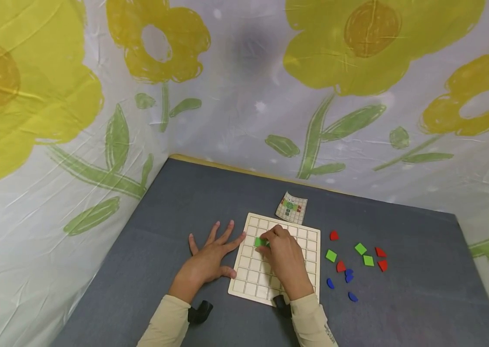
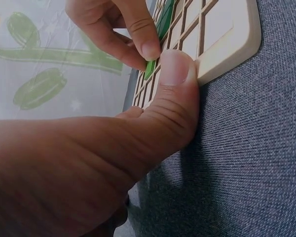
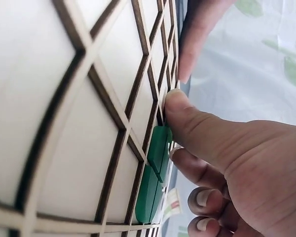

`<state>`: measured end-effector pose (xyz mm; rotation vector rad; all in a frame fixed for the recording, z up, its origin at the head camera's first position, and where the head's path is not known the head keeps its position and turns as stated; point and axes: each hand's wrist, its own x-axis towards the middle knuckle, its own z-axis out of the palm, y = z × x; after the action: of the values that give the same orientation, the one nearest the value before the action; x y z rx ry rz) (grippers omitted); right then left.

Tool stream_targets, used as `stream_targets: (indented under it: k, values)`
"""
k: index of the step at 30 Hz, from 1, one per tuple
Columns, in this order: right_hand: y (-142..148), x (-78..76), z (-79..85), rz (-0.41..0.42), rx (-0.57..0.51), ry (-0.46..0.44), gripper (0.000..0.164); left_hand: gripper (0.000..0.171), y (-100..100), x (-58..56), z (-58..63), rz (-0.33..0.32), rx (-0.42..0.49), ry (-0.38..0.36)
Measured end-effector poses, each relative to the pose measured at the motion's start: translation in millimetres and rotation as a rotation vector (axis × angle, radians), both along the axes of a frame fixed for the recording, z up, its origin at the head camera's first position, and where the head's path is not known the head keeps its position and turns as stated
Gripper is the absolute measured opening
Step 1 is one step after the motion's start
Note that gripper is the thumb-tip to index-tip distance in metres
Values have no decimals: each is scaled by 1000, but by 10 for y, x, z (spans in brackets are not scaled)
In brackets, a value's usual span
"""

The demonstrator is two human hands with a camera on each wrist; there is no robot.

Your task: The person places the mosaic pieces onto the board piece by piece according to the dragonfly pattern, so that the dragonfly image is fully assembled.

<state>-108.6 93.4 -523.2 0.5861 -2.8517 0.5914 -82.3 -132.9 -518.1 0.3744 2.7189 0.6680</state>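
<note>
A pale wooden grid board [image 1: 252,276] lies on the table. My left hand [image 1: 210,258] is spread at its left side, with the thumb [image 2: 175,71] on the edge near the front corner and the index fingertip at the rim farther back. Over the upper left cells, my right hand [image 1: 287,258] pinches a bright green square tile [image 1: 258,242] between thumb and index finger, low at the grid. Dark green pieces [image 3: 152,190] with rounded ends sit in the cells beside it, mostly hidden under the hand in the head view.
A small picture card [image 1: 291,209] with a gridded design lies behind the board. To the right are loose green squares [image 1: 360,248], red pieces [image 1: 380,252] and blue half-rounds [image 1: 353,297]. A flower-printed cloth [image 1: 236,120] borders the dark table [image 1: 414,299].
</note>
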Motion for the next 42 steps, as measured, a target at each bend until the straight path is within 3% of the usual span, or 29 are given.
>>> stream_targets:
  k: [10, 19, 26, 42]
  values:
    - [-57, 36, 9, -43, 5, -12, 20, 105, -2, -2, -16, -1, -4, 0]
    - [-6, 47, 37, -47, -15, 10, 24, 104, -2, 16, -25, 3, -1, 9]
    - [235, -22, 151, -82, -78, 55, 23, 105, -8, -16, -10, 3, 16, 13]
    - [953, -85, 175, -256, -100, 10, 19, 106, -4, 2, -16, 3, 59, 5]
